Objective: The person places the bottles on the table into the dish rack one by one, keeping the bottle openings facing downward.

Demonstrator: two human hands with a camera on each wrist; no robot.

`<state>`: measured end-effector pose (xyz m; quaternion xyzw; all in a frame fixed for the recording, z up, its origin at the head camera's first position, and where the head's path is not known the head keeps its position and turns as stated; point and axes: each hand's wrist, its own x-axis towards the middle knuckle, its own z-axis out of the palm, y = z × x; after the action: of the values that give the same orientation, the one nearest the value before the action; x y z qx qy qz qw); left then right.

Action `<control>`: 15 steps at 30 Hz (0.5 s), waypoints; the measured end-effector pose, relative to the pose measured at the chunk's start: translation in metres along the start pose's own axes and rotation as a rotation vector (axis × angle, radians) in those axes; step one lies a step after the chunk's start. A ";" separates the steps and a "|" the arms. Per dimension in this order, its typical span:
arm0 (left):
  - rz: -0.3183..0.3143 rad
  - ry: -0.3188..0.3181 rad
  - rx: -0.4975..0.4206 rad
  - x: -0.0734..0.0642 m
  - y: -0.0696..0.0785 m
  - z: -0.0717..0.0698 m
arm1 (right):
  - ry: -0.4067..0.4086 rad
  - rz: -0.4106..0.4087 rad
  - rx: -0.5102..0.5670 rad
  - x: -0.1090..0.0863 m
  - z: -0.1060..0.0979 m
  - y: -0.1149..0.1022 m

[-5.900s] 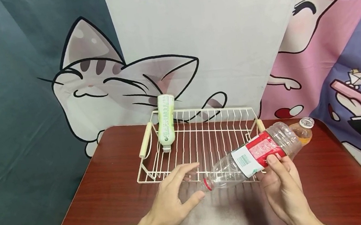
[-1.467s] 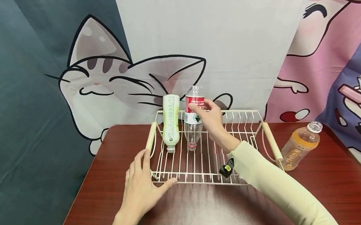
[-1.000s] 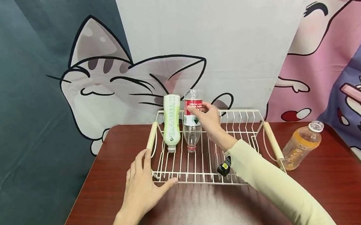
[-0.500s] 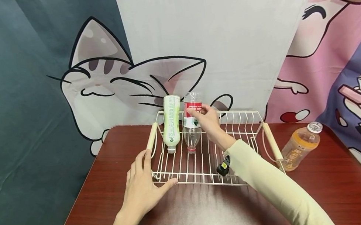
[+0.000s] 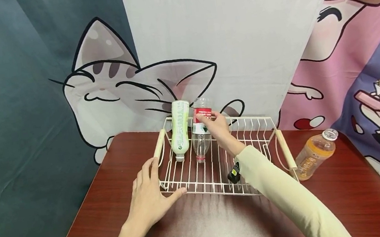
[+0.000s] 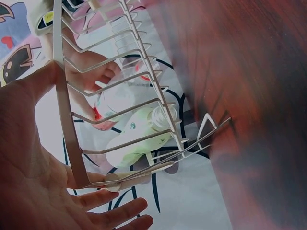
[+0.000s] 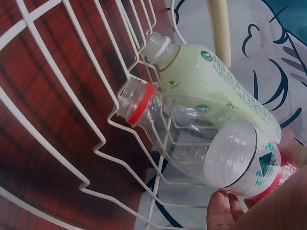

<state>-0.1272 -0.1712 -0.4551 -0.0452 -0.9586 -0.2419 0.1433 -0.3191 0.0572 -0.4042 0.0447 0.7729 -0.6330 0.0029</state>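
My right hand (image 5: 217, 126) holds a clear plastic bottle (image 5: 202, 144) with a red and white label, fingers and thumb around the label. The bottle lies tilted, neck down, in the white wire rack (image 5: 219, 187). In the right wrist view, its capless neck with a red ring (image 7: 140, 104) sits at the rack wires. Close on its left leans a pale green bottle (image 5: 180, 129), also neck down. My left hand (image 5: 147, 193) rests at the rack's front left corner, fingers extended. In the left wrist view, its thumb (image 6: 41, 79) touches the front rim.
An orange-banded clear bottle (image 5: 316, 155) stands tilted in view on the table, right of the rack. Wooden handles (image 5: 286, 149) flank the rack. The reddish-brown table (image 5: 357, 193) meets a cartoon-printed cloth (image 5: 238, 50) behind.
Since the oldest frame, the red-labelled bottle has gone from near the front into the rack beside the green one. Lately my right hand and that bottle have lowered slightly; my left hand stays put.
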 end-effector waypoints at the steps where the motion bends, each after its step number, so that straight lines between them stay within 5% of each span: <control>1: -0.001 0.000 0.000 0.000 0.000 0.000 | -0.006 0.003 -0.008 0.000 0.000 0.000; 15: -0.004 -0.003 0.008 0.000 0.001 -0.001 | -0.060 0.035 -0.054 0.011 -0.001 0.003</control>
<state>-0.1268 -0.1710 -0.4545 -0.0431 -0.9599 -0.2382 0.1417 -0.3298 0.0592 -0.4077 0.0394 0.7884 -0.6127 0.0385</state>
